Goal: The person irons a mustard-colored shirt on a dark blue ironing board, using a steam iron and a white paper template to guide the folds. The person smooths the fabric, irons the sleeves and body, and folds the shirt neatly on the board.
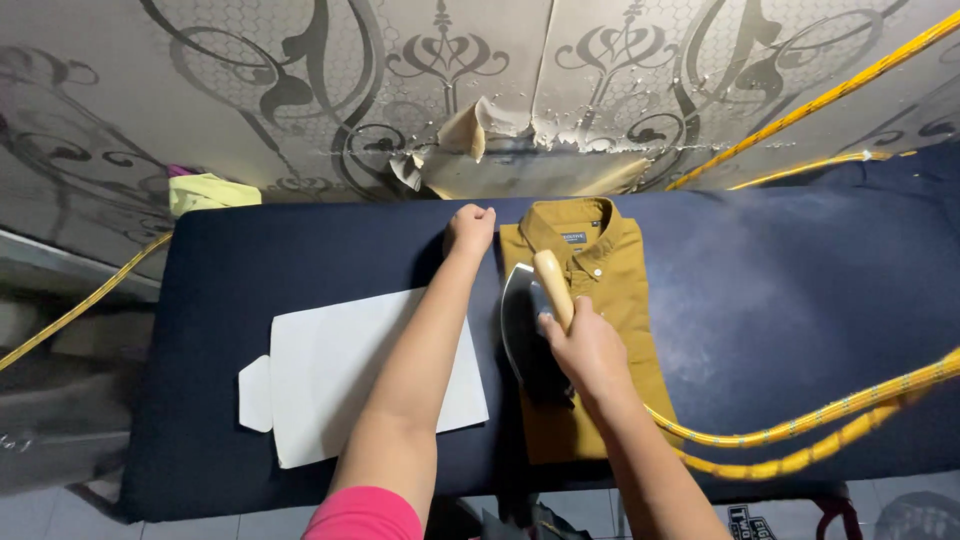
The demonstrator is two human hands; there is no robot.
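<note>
A folded mustard-yellow shirt [612, 280] lies collar-away on a dark blue padded ironing surface [780, 300]. My right hand [590, 350] grips the pale wooden handle of a clothes iron [525, 320], which is tilted on its side over the shirt's left part, its metal soleplate facing left. My left hand [469, 230] is closed in a fist and rests on the blue surface just left of the shirt's collar. A white folding board [330, 380] lies flat under my left forearm.
A yellow braided cord [800, 430] runs from the iron off to the right edge. More yellow cord [820, 100] crosses the patterned wall behind. A yellow-green cloth [205, 192] sits at the surface's far left corner.
</note>
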